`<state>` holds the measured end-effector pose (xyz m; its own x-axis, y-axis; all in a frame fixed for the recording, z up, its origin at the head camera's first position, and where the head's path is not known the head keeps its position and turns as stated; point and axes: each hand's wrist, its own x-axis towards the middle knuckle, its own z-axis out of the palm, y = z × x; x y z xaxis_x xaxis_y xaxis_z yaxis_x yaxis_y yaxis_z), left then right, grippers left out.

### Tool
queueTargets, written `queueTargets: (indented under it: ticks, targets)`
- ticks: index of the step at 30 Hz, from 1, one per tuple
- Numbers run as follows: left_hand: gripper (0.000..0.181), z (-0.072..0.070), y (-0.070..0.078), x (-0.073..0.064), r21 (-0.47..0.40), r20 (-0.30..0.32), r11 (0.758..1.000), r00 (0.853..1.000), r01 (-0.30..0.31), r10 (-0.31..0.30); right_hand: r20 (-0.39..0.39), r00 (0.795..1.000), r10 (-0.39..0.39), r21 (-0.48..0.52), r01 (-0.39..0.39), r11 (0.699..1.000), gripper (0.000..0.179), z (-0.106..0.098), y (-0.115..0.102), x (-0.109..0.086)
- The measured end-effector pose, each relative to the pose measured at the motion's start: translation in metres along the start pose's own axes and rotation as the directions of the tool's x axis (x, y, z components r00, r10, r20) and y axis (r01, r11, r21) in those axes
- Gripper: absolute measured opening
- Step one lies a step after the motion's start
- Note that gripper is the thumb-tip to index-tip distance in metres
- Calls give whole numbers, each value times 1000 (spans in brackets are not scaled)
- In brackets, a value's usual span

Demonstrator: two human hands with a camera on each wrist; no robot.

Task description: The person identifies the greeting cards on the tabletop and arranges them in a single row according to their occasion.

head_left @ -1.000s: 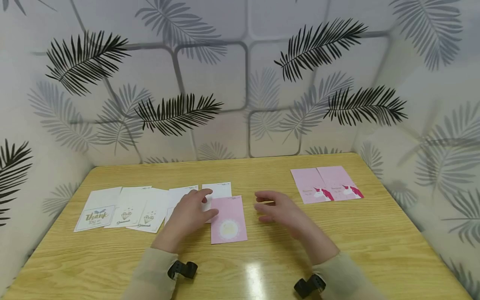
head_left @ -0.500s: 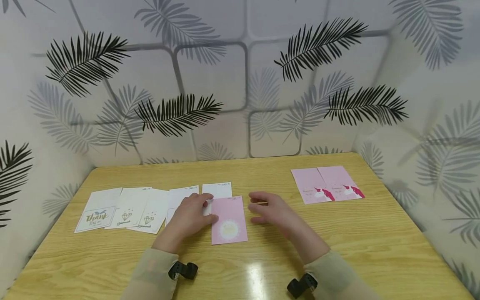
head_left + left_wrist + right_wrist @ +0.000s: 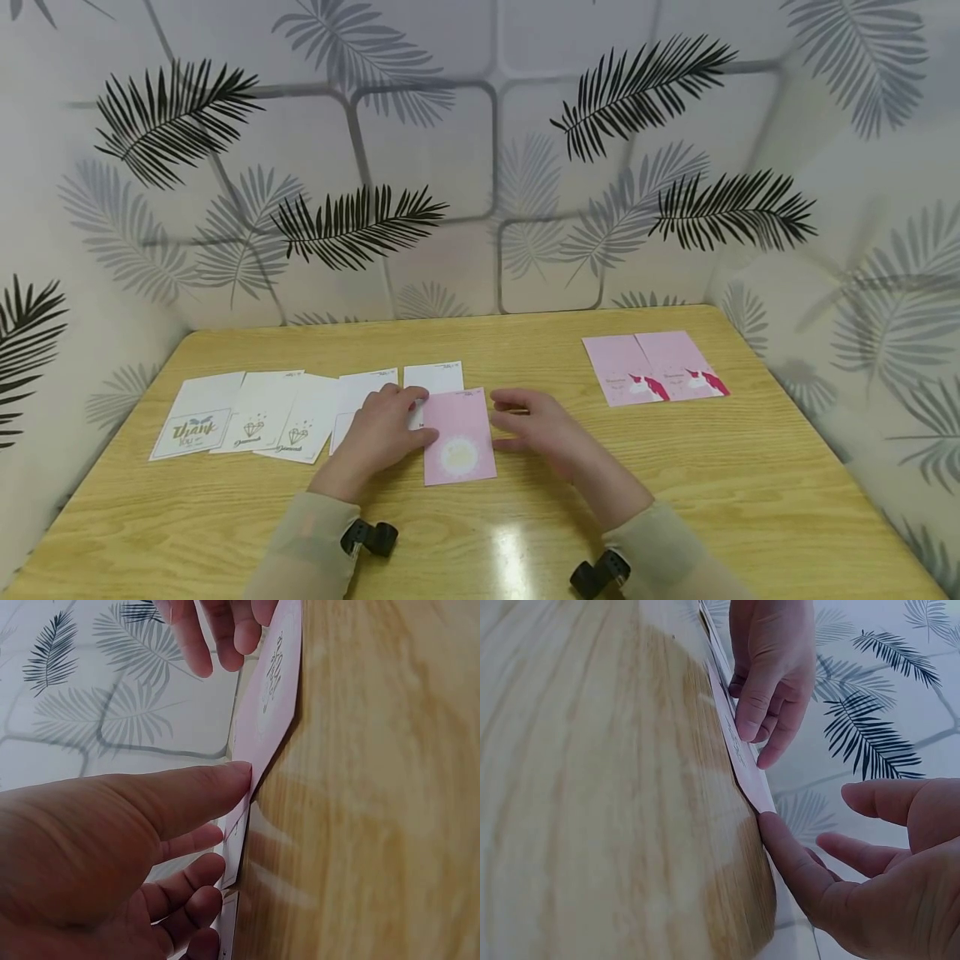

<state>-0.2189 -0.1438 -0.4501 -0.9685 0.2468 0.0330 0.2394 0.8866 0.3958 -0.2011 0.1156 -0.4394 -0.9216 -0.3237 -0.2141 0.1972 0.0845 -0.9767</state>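
A pink card [image 3: 457, 417] with a pale round print lies on the table between my two hands. My left hand [image 3: 382, 429] touches the card's left edge with its thumb [image 3: 210, 791]. The left hand's other fingers are loosely bent over a white card [image 3: 435, 375] that lies partly under the pink one. At the right edge of the pink card is my right hand [image 3: 551, 429]. One of its fingertips [image 3: 772, 829] touches the card's edge in the right wrist view, while its other fingers stay raised and spread.
Several white cards lie overlapping to the left, among them a thank-you card [image 3: 197, 429] and two diamond cards, with another white card [image 3: 369, 381] partly behind my left hand. Two pink unicorn cards [image 3: 621, 358] lie side by side at the back right of the wooden table [image 3: 750, 483].
My right hand has moved left until it reaches the right edge of the pink card. The left hand's thumb has stayed by the left edge, and the card has hardly moved.
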Motion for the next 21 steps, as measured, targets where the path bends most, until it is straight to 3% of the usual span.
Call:
queueTargets:
  ticks: [9,21]
  targets:
    - [55,0,2,-2,5,12,1000,1000,19,-19,3,1000,7,13,-7,1000,52,-1,2,0]
    - [54,0,0,-1,8,5,1000,1000,-4,4,-33,999,29,13,-29,1000,55,0,2,3]
